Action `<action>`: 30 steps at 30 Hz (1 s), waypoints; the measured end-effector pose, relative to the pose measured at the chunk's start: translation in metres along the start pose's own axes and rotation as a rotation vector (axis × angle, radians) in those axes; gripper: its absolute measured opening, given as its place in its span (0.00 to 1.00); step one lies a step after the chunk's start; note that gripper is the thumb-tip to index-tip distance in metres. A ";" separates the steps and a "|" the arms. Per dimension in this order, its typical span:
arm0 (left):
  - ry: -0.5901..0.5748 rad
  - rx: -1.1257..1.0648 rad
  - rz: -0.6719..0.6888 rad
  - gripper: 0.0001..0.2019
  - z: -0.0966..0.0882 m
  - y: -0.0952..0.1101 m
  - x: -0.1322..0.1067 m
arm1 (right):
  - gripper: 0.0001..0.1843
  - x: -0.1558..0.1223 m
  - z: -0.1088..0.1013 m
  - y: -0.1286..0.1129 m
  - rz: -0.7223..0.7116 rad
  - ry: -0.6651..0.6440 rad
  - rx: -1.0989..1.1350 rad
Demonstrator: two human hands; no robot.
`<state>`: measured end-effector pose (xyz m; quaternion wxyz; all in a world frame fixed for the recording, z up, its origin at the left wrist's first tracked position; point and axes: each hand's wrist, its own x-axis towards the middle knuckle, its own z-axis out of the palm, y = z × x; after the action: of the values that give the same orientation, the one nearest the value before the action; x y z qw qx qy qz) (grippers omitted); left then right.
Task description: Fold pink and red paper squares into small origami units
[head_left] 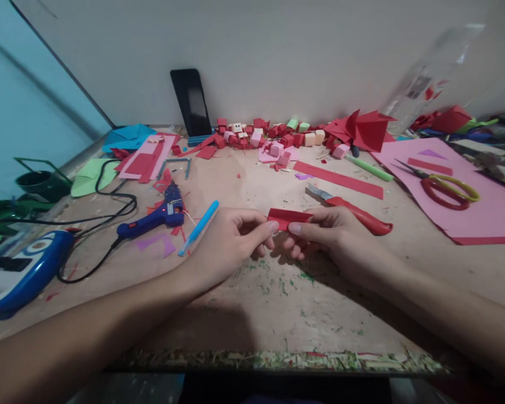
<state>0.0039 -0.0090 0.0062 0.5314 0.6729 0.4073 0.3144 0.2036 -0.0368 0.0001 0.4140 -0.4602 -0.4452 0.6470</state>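
Observation:
A small folded piece of red paper [289, 215] is held up between both hands, just above the middle of the wooden table. My left hand [239, 235] pinches its left end between thumb and fingers. At the other end, my right hand [330, 230] grips it the same way, thumb on the near face. A lengthwise crease shows along the paper. Beyond my right hand lies a red-handled knife [359, 215], its blade pointing left. A blue pen [200, 227] rests beside my left hand, with a blue glue gun [155, 217] farther left.
Small red, pink, green and cream paper cubes [276, 148] line the back by a propped phone [190, 102]. Scissors [444, 188] lie on pink sheets [488, 219] at right. A black cord [120, 196] loops at left near a blue-and-white tape dispenser [37, 269].

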 end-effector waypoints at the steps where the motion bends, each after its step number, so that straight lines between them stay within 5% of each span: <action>1: -0.022 -0.022 -0.003 0.14 0.000 0.000 0.000 | 0.12 0.000 0.000 0.000 -0.001 -0.008 -0.008; 6: -0.115 -0.133 -0.023 0.11 0.002 -0.002 0.002 | 0.14 -0.001 0.003 -0.001 0.002 -0.018 -0.030; 12: -0.094 -0.132 -0.074 0.11 0.004 -0.003 0.001 | 0.18 -0.002 0.004 -0.003 0.015 -0.062 -0.119; 21: -0.083 -0.097 -0.123 0.11 0.002 -0.001 0.000 | 0.12 -0.003 0.005 -0.002 0.024 -0.074 -0.117; 30: -0.091 -0.125 0.008 0.11 0.005 -0.003 -0.002 | 0.17 0.002 -0.002 -0.003 0.014 -0.189 -0.210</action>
<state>0.0065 -0.0125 0.0021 0.5889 0.6538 0.3596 0.3107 0.2060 -0.0340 0.0022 0.3153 -0.4411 -0.5443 0.6401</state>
